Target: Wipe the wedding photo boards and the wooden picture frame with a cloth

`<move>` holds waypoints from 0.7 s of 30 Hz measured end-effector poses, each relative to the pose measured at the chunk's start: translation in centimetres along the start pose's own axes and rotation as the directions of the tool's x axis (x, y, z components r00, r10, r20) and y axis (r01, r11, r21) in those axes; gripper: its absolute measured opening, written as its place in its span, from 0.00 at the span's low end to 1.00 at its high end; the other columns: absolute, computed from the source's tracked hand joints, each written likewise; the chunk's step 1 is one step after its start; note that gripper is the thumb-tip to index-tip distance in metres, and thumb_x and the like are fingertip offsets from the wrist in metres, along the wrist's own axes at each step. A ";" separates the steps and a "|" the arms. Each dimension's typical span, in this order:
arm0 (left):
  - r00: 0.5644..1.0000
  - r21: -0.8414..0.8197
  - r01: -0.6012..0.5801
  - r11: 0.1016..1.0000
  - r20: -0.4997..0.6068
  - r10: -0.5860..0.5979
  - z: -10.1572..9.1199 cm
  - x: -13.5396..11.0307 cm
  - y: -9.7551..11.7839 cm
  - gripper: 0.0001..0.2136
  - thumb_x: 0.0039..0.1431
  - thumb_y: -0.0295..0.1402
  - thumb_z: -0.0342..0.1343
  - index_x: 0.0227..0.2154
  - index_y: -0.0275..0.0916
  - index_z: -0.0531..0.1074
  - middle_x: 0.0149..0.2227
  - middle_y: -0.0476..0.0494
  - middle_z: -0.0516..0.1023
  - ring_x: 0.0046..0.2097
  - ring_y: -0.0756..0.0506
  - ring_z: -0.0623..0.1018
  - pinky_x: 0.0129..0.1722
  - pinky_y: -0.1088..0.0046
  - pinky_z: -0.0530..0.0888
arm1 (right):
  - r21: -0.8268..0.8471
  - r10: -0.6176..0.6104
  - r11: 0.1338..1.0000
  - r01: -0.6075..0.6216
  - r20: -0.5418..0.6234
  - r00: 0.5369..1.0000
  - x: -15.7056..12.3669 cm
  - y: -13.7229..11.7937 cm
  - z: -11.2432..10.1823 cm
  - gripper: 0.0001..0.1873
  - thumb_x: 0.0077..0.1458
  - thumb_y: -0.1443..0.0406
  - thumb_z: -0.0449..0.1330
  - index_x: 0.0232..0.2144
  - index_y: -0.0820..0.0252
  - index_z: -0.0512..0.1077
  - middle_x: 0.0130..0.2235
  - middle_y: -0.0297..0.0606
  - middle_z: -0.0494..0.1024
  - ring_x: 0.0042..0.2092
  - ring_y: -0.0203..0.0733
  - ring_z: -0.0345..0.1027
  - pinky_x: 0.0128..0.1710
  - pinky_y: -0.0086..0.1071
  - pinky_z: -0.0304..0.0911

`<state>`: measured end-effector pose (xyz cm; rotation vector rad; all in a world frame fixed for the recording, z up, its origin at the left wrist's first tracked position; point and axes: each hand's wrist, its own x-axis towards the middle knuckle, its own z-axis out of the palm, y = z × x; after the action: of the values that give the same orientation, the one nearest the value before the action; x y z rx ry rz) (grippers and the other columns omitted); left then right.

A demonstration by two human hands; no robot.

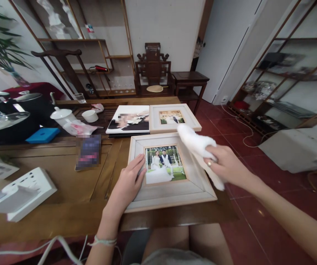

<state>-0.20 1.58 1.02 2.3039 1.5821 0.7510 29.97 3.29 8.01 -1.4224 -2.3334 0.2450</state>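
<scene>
A picture frame [172, 194] with a wide whitish border lies flat on the wooden table near its front right edge, a photo [165, 163] of a couple at its centre. My left hand [128, 180] rests on the frame's left border, fingers stretched out and touching the photo's edge. At the right side, my right hand [225, 162] is closed around a white cloth [195, 140]. One end of the cloth sticks out toward the frame's upper right corner, and the rest hangs by its right border. Whether the cloth touches the frame is hard to tell.
Behind lie a second framed photo [154, 123] and a photo panel [133, 129]. On the table's left are a white stand [31, 195], a blue block [42, 135], a white teapot [63, 116] and a dark pot [9, 125]. The table edge drops to red floor tiles [255, 213].
</scene>
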 end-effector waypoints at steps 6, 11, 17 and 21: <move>1.000 -0.019 -0.004 1.000 -0.025 0.004 0.0 0.0 -0.1 0.19 0.63 0.34 0.45 0.54 0.33 0.66 0.58 0.35 0.66 0.60 0.40 0.65 0.57 0.58 0.66 | -0.149 -0.498 0.860 0.487 -0.041 0.866 8.2 -3.4 5.1 0.22 0.42 0.80 0.50 0.36 0.60 0.74 0.59 0.40 0.64 0.63 0.50 0.47 0.59 0.51 0.46; 0.999 -0.034 -0.018 0.999 -0.037 0.017 0.0 0.2 0.0 0.16 0.62 0.33 0.46 0.49 0.34 0.70 0.54 0.35 0.71 0.55 0.40 0.71 0.53 0.59 0.69 | -0.137 -0.605 0.765 0.629 0.184 0.775 11.7 -6.5 8.7 0.21 0.45 0.79 0.53 0.40 0.63 0.74 0.56 0.45 0.68 0.62 0.49 0.50 0.60 0.46 0.46; 0.998 -0.046 0.003 0.999 -0.057 -0.006 0.3 0.1 -0.3 0.18 0.62 0.34 0.46 0.53 0.36 0.67 0.57 0.35 0.68 0.59 0.39 0.67 0.56 0.56 0.67 | -0.180 -0.487 0.834 0.522 0.205 0.849 10.1 -4.4 7.5 0.18 0.43 0.79 0.54 0.35 0.64 0.75 0.50 0.52 0.72 0.58 0.51 0.58 0.56 0.44 0.51; 0.999 -0.054 0.012 0.998 -0.046 -0.015 0.5 0.0 -0.4 0.19 0.62 0.34 0.46 0.53 0.34 0.67 0.58 0.34 0.67 0.60 0.39 0.65 0.57 0.55 0.66 | -0.263 -0.319 0.886 0.383 0.256 0.912 8.1 -1.6 4.6 0.18 0.39 0.81 0.51 0.28 0.62 0.75 0.41 0.48 0.76 0.51 0.50 0.65 0.50 0.41 0.56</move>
<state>-0.30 1.78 0.42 2.2516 1.5759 0.8394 23.46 9.89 6.33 -1.1042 -2.8512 -0.0870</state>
